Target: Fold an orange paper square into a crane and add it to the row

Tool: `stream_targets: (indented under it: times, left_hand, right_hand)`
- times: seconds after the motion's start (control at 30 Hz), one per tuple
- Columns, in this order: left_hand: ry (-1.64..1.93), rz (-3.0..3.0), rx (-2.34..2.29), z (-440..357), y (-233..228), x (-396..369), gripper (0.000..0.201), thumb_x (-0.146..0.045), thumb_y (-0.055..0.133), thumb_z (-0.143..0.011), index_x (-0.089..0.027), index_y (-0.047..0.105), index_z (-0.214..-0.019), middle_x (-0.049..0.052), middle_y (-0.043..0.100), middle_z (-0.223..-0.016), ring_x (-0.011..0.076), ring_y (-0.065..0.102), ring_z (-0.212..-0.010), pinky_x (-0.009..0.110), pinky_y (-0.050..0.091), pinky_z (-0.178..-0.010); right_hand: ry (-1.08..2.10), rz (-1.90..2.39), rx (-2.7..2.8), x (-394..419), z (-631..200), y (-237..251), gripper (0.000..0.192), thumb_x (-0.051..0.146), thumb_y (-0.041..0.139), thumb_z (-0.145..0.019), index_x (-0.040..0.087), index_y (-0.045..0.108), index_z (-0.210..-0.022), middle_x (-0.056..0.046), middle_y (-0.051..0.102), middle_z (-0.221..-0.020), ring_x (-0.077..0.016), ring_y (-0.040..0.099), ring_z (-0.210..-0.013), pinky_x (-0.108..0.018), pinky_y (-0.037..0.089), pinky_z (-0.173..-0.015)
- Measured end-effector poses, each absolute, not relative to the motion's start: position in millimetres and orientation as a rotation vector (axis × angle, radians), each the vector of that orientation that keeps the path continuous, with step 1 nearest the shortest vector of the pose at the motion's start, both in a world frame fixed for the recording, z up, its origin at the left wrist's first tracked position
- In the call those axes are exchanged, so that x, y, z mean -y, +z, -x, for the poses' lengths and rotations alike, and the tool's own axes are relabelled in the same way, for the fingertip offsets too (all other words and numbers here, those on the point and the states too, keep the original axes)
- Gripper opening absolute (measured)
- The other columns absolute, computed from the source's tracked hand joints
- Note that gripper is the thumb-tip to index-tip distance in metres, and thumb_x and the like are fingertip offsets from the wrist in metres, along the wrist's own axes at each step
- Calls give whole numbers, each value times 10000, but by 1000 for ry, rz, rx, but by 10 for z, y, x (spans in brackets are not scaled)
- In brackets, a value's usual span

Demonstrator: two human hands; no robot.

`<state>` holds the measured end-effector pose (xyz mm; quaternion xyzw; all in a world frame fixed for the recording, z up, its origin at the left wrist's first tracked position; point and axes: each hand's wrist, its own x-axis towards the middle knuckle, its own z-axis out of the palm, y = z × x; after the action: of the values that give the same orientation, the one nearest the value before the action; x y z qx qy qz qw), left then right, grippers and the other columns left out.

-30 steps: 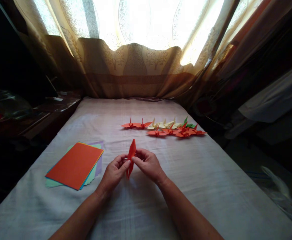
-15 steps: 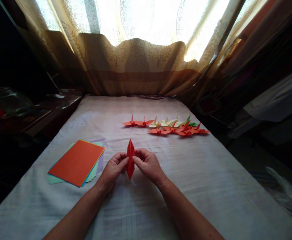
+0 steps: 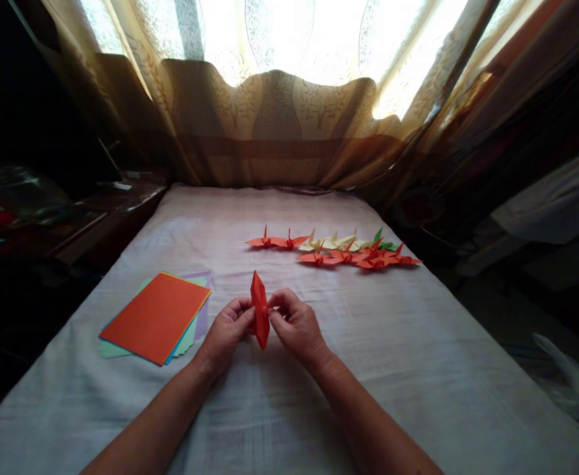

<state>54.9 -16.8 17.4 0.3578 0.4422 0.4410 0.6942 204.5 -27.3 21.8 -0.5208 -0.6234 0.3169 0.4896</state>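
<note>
A folded red-orange paper crane [image 3: 260,311] is held upright on edge between my two hands, its pointed ends up and down. My left hand [image 3: 230,330] pinches its left side between thumb and fingers. On the other side my right hand [image 3: 299,328] has thumb and fingertips closed on a small part at the paper's right edge. Left of my hands lies a stack of coloured paper sheets [image 3: 156,318], orange on top, with green, blue, yellow and lilac edges showing.
Beyond my hands, toward the right, stand rows of folded paper cranes: orange ones [image 3: 319,257], cream ones [image 3: 336,243] and a green one [image 3: 383,244]. A pale cloth [image 3: 289,415] covers the surface. A patterned curtain [image 3: 279,125] hangs at the far end.
The folded paper has turned slightly, its top tipping left. My right thumb and fingers have shifted from its face to its right edge. The whole view has moved a little.
</note>
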Motion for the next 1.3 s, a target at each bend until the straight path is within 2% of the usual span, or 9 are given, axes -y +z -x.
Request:
stream_targets:
  times: [0.17,0.3,0.43,0.57,0.73,0.9,1.0,1.17,1.3]
  left_hand:
    - [1061,-771,-989,-577,170,181,473,-459,876,-572,-158,655,-863,3,705,-766,134,641,-655,226,505,-632]
    - [1122,-795,-1014,-593,152,187,444,-453,854,-595,-159,652,-860,0,695,-783,135,638,-679,223,502,-645]
    - [1125,-840,-1038,-592,138,196,416,-455,819,-645,-161,640,-879,11,694,-815,149,646,-720,234,506,-672]
    - [1120,-864,-1035,-586,133,201,417,-459,811,-663,-167,632,-901,10,692,-852,144,641,-746,234,509,-688]
    - [1100,-896,-1027,-584,147,206,427,-463,822,-653,-172,644,-910,17,698,-885,160,651,-807,247,514,-724]
    - [1111,-894,-973,-588,176,209,455,-435,852,-627,-183,669,-959,27,717,-940,178,662,-871,262,516,-779]
    - [1096,-912,-959,-587,189,212,420,-424,851,-639,-168,691,-931,35,726,-917,177,660,-849,266,509,-802]
    - [1083,-911,-953,-561,193,205,403,-430,845,-653,-164,715,-927,47,740,-936,183,664,-834,276,509,-800]
    - [1018,-915,-949,-534,192,186,434,-433,848,-641,-162,729,-958,60,747,-934,206,675,-842,287,515,-789]
  right_hand:
    - [624,1218,1628,309,-2033,212,151,197,506,-823,226,638,-892,2,689,-833,-118,607,-655,-224,476,-652]
    - [575,1222,1712,340,-2017,209,145,275,540,-868,225,632,-969,-20,704,-944,-126,638,-688,-244,499,-707]
    - [531,1370,1715,357,-2004,183,231,325,619,-832,229,595,-1041,0,709,-855,-148,658,-656,-252,488,-649]
    - [505,1368,1784,358,-2001,187,151,278,580,-857,245,616,-1000,-14,726,-916,-157,671,-722,-258,492,-708]
    - [472,1368,1826,355,-2009,217,198,242,516,-887,247,652,-1030,-29,739,-980,-158,675,-743,-257,488,-730]
    - [481,1338,1801,356,-2002,212,182,237,544,-868,235,675,-995,-42,736,-994,-173,680,-813,-271,494,-780]
    - [543,1340,1731,346,-2004,194,183,246,539,-866,234,687,-973,-37,736,-966,-172,672,-822,-274,496,-771]
    - [794,1372,1542,300,-2012,145,170,297,541,-852,216,687,-881,-19,728,-845,-156,659,-715,-260,510,-678]
    - [1022,1289,1356,252,-2024,91,196,331,580,-806,206,675,-924,-13,731,-838,-157,675,-724,-261,533,-678]
